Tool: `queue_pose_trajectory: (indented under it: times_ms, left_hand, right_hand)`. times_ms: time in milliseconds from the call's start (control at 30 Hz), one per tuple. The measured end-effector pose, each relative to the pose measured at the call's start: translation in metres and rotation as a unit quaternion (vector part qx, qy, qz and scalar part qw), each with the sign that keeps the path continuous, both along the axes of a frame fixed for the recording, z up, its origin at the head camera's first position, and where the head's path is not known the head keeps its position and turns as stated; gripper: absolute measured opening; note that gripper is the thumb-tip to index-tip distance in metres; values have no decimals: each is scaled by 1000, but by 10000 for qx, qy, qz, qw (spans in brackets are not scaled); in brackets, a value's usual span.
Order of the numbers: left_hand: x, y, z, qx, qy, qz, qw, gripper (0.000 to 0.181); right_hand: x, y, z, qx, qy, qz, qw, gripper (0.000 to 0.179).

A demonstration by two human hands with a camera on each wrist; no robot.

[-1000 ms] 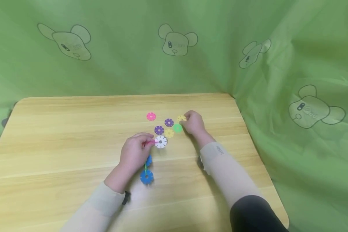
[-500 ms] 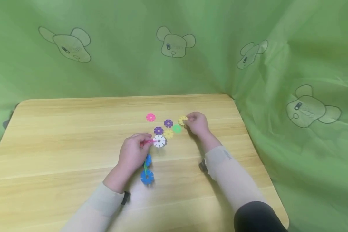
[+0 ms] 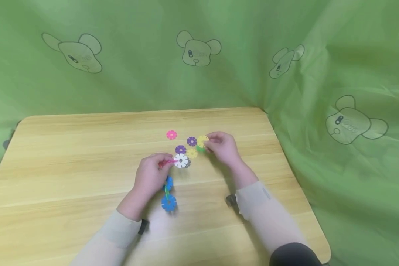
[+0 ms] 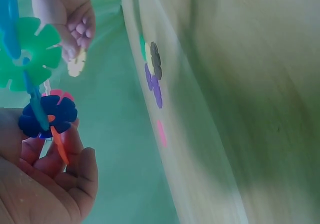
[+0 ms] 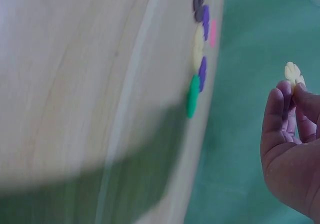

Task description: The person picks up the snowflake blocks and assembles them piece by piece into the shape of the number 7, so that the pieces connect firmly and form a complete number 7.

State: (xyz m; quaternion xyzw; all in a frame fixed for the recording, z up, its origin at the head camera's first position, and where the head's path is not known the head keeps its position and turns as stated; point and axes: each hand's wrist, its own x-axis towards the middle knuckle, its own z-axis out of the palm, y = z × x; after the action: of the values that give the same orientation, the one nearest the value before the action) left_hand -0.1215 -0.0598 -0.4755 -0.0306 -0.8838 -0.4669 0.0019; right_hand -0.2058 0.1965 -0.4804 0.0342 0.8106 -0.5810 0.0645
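My left hand (image 3: 151, 175) grips a chain of slotted, flower-shaped plastic building discs above the table. A white disc (image 3: 181, 160) faces up at the chain's far end, joined to a pink one at the fingertips. Toward me hang blue discs (image 3: 168, 203) with a green disc (image 4: 44, 46) linked between them. An orange-red disc (image 4: 59, 146) stands edge-on by the left fingers in the left wrist view. To the right, my right hand (image 3: 224, 147) pinches a single yellow disc (image 3: 202, 141) between thumb and fingers, raised off the table. The left palm hides part of the chain.
Loose discs lie on the wooden table (image 3: 86, 155) between and beyond the hands: a pink disc (image 3: 171, 135), two purple discs (image 3: 191, 141), another yellow disc (image 3: 192, 153) and a green disc (image 3: 200, 149). Dark grey discs (image 4: 156, 61) lie nearest me. A green curtain (image 3: 136, 81) surrounds the table's back and sides.
My right hand has picked the yellow disc up from the table and brought it left and toward me, over the green disc. The left hand has barely shifted with its chain.
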Motion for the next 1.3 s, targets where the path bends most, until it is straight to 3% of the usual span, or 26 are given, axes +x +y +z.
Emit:
queue_pose_trajectory:
  times_ms: [200,600,1100,1300]
  left_hand:
    - [-2,-1,3,286,-249,75,9993,17]
    - [-2,-3,4,486,-301,90,9983,16]
    - [-3,-3,6,452,-338,67,9984,17]
    - [-5,-2,6,555,-166,65,9983,15]
  right_hand:
    - [15,-7,8,-87,249,338,9991,25]
    - [35,-18,14,-126,686,966,9929,21]
    - [40,-22,13,23,1166,1389,9834,17]
    - [42,-24,15,232,1439,1431,9789,14]
